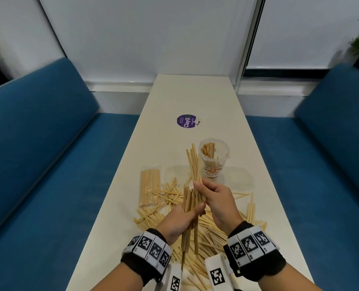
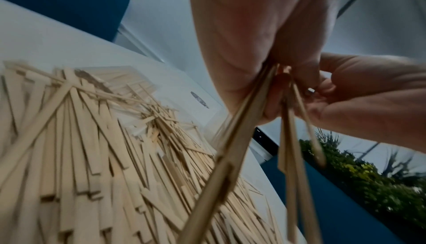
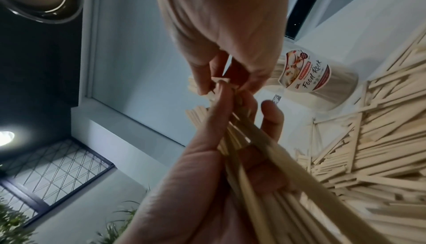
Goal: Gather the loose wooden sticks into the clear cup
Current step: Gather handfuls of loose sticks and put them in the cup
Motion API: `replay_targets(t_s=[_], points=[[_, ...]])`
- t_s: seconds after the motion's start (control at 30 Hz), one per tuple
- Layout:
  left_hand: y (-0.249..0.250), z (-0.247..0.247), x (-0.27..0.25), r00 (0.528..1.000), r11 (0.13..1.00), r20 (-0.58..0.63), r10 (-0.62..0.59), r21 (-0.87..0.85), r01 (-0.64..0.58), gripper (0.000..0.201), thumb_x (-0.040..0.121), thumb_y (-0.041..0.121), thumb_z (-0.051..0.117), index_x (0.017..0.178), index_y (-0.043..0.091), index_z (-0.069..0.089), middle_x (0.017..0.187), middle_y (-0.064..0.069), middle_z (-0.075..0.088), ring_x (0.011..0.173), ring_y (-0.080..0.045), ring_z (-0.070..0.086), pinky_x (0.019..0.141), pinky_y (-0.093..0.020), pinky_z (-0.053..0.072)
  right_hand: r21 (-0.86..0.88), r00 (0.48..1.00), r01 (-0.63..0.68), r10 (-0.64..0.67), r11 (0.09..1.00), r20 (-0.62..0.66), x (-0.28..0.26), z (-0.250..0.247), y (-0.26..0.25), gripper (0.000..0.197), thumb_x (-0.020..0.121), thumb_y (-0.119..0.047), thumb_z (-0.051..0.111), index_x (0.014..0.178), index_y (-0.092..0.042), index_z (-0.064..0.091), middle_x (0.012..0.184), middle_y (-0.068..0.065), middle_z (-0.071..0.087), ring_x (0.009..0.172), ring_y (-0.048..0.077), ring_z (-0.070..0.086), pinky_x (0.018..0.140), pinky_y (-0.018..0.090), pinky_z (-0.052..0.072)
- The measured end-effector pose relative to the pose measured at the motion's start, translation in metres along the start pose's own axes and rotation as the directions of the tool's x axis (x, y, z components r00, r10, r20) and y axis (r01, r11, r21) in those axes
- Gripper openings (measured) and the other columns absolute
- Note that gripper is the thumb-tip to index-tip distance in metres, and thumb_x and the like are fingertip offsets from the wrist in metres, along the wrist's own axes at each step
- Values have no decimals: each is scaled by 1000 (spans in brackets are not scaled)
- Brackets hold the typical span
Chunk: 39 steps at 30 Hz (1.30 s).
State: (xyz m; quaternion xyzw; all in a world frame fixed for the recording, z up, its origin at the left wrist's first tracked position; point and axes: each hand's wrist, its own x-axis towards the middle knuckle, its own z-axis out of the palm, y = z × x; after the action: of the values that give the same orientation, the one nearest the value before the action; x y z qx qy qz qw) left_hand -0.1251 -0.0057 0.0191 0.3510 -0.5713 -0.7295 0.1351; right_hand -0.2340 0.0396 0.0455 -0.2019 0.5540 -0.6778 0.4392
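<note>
The clear cup stands mid-table with several wooden sticks upright in it; in the right wrist view the cup shows a "Food Rock" label. Both hands are raised above the loose stick pile. My right hand pinches a bundle of sticks whose upper ends fan out just left of the cup. My left hand grips another bundle right below, and its sticks hang toward the pile. In the left wrist view the left hand clasps sticks beside the right hand.
A neat packet of sticks lies left of the pile. A purple round sticker sits on the narrow white table beyond the cup. Blue bench seats flank the table on both sides.
</note>
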Motion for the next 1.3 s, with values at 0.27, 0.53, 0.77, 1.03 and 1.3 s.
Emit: replay_targets(t_s=[0.27,0.53,0.77,1.03,1.3], points=[[1,6,-4,999,998,-19,29,62,-28,22,91,37,54,81,18,54,62,7,49,51,0,45,51,-13,38,32,995,10,-7,999,-96,-5,1,10,18,83,-10,66,100,-6,71,88,3,75,84,7,70,70,16,54],[8,4,-5,991,999,-134,18,-27,-22,18,89,36,59,95,19,62,65,12,62,58,-2,51,56,-18,40,-49,993,63,-68,997,-98,-14,8,20,19,88,-19,61,87,-2,71,89,3,66,87,12,64,72,15,50],[17,1,-8,989,990,-84,123,77,-116,28,98,27,43,75,13,52,60,5,47,49,-2,41,49,-13,34,-154,995,96,-98,983,-9,-16,2,18,22,90,-16,59,109,-15,70,112,-1,65,106,12,61,91,29,50],[18,4,-7,991,980,-75,112,171,-98,31,98,34,39,72,17,46,61,4,38,43,0,34,46,-12,29,-112,993,88,-96,990,-69,-13,-5,12,14,84,-6,65,98,-7,64,90,13,73,90,22,69,86,32,54],[25,-1,-10,994,919,-15,104,383,-91,43,95,48,34,75,13,49,56,11,42,43,2,35,48,-16,27,-261,978,198,-209,945,-15,-12,-4,3,12,88,-21,62,94,-19,71,86,1,74,85,12,70,78,28,56]])
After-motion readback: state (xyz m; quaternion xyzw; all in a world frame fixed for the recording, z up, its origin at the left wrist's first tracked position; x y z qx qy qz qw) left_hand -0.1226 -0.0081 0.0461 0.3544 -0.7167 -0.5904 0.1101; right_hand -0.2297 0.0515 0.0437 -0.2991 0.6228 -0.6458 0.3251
